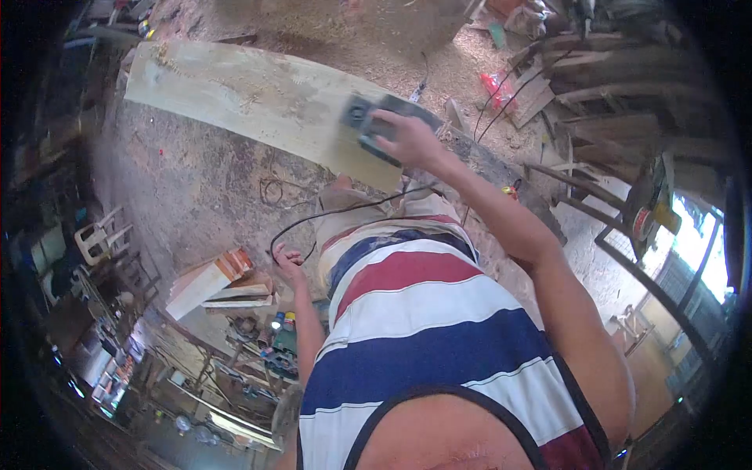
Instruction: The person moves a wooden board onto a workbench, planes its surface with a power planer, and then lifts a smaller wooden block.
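Head view: the right hand point(409, 142) was clenched on the power tool point(366, 117), which lay under its palm at the plank's point(235, 94) near end. The left hand point(288, 262), lower down by the hip, curled around the cord point(345, 210).

Sawdust lies thick over the dirt floor point(196, 180). Rough timber point(619, 94) is stacked along one side, and a white plastic chair point(98, 235) stands near a cluttered workbench point(196, 352). Bright daylight pours through an opening point(697, 251).
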Demonstrator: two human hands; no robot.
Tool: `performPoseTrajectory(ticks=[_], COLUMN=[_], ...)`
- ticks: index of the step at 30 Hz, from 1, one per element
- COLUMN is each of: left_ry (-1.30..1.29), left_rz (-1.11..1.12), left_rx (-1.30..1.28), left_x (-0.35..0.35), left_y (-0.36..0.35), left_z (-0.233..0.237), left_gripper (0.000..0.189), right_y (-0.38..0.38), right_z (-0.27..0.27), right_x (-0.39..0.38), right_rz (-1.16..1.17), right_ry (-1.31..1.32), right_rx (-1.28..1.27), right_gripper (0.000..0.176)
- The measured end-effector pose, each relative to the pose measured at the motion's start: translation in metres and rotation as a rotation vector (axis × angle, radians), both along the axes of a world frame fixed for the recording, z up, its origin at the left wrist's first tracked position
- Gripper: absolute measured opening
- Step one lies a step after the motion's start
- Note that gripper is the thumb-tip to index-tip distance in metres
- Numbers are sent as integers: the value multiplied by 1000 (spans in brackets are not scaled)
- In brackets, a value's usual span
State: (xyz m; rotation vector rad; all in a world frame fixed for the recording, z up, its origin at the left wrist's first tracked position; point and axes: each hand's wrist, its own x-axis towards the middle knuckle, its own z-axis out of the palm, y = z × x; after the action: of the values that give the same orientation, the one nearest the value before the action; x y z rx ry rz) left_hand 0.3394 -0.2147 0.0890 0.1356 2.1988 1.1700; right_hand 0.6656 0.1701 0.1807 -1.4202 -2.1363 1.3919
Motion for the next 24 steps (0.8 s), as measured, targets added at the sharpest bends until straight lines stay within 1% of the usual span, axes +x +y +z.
performPoseTrajectory(ticks=[1, 3, 4, 5, 6, 7, 8, 9, 11, 13, 15, 17, 19, 21, 24], left_ry=[-9, -41, -56, 95, 93, 95, 99, 76, 35, 17, 3, -8, 16, 30, 39], left_rz=[-2, 33, 50, -152, -182, -212, -239, -180, -57, 17, 75, 109, 89, 68, 27], left_rx=[12, 49, 70, -166, -195, -216, -234, -200, -128, -28, 40, 68, 68, 67, 53], left_x=[0, 6, 10, 19, 18, 19, 18, 23, 32, 31, 31, 30, 27, 24, 20], left_y=[-10, -23, -27, -29, -38, -35, -36, -28, -12, -8, -1, 5, 8, 11, 15], left_z=[-10, -30, -38, -32, -41, -46, -56, -49, -33, -26, -19, -9, -2, 0, 13], left_gripper=[43, 44, 45, 49, 48, 47, 47, 44, 41, 37, 36, 37, 39, 41, 42], right_y=[-9, -21, -18, -20, -24, -21, -9, -1, 18, 40, 58, 74, 92, 113, 137], right_z=[-3, 7, 6, 9, 9, 4, 8, 9, -7, -16, -25, -34, -32, -43, -44], right_x=[30, 86, 102, 112, 118, 117, 102, 87, 60, 29, -7, -35, -63, -97, -140], right_rz=[-27, -31, -38, -55, -81, -67, -52, -37, -40, -24, 1, -13, -1, 9, 3], right_ry=[15, 17, 43, 65, 84, 61, 41, 21, 47, 100, 190, 99, 80, 99, 142], right_rx=[43, 40, 17, -13, -46, -19, 11, 38, 5, 61, 194, 208, 140, 218, 235], right_gripper=[54, 54, 54, 53, 52, 52, 51, 50, 48, 48, 51, 51, 51, 51, 52])
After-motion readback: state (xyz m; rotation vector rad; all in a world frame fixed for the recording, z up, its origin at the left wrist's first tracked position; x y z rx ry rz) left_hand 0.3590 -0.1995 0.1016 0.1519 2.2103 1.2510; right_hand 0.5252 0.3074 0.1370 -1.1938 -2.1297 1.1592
